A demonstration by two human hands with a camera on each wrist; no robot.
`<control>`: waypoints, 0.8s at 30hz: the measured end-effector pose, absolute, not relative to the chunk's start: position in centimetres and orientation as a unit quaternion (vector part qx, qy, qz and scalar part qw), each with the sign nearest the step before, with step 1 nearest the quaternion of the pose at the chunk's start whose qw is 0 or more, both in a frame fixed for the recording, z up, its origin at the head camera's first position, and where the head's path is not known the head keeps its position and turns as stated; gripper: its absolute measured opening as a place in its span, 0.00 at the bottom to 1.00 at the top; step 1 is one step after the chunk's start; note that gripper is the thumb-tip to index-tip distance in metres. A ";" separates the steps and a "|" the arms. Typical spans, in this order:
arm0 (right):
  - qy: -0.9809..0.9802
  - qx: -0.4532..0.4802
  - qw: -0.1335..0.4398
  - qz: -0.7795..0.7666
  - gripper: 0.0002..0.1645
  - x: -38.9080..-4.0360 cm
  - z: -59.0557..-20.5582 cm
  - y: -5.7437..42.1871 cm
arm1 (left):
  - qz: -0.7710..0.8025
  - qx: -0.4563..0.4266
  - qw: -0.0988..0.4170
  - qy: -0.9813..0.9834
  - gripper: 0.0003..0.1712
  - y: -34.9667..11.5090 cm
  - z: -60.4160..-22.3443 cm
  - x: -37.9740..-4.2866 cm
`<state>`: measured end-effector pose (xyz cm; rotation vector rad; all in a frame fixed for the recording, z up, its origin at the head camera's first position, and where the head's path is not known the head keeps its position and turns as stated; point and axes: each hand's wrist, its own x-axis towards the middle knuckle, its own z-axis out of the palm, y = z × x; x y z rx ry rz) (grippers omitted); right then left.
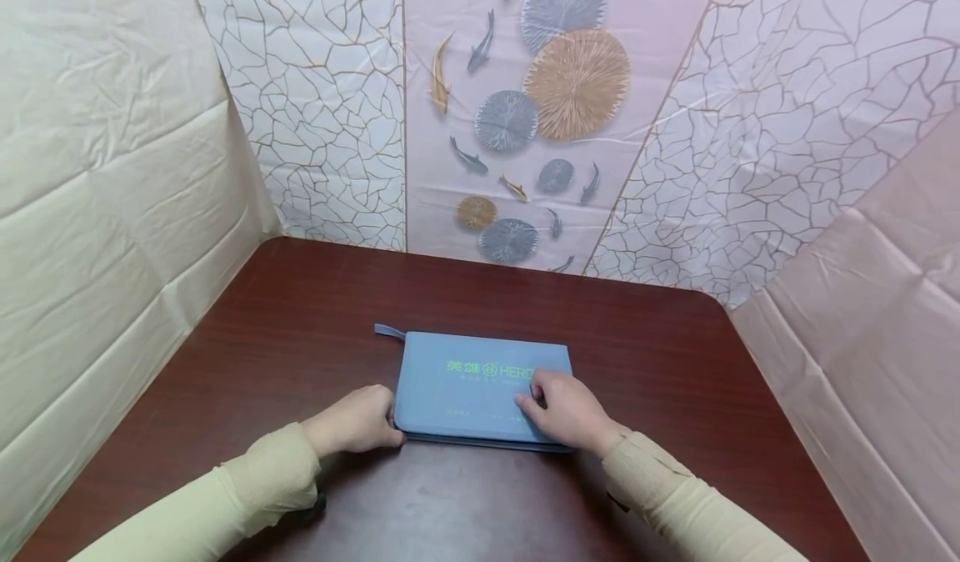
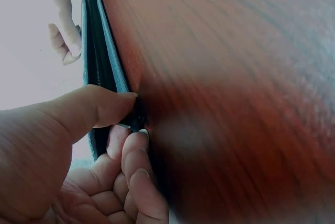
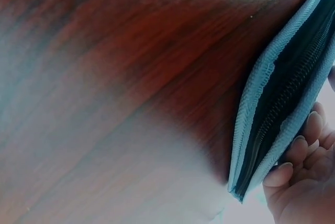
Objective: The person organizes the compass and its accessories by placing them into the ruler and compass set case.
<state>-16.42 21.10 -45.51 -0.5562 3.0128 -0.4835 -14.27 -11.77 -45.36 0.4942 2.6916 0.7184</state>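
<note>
A blue zippered case (image 1: 450, 399) with green lettering lies flat on the dark red-brown table. At its near left corner my left hand (image 1: 358, 420) pinches a small part by the zipper, between thumb and fingers; in the left wrist view they cover most of it. My right hand (image 1: 566, 408) rests on the top cover near the right edge, fingers relaxed. In the right wrist view its fingertips (image 3: 297, 150) touch the cover's rim. A dark zipper (image 3: 285, 98) runs along the side between two blue edges.
A blue strap (image 1: 389, 330) sticks out from the case's far left corner onto the wooden table (image 1: 300, 295). Pale cloth hangs at both sides, and a patterned curtain (image 1: 510, 195) with fish stands behind the far edge.
</note>
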 end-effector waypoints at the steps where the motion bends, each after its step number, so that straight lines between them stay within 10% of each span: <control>1: 0.971 -0.180 0.020 -0.156 0.21 -16.4 -45.5 21.1 | 0.254 0.177 0.155 0.938 0.25 -11.9 -45.4 -14.3; 24: 0.973 -0.178 0.031 -0.146 0.21 -16.5 -45.4 21.0 | 0.262 0.240 0.172 0.919 0.17 -13.2 -44.7 -14.2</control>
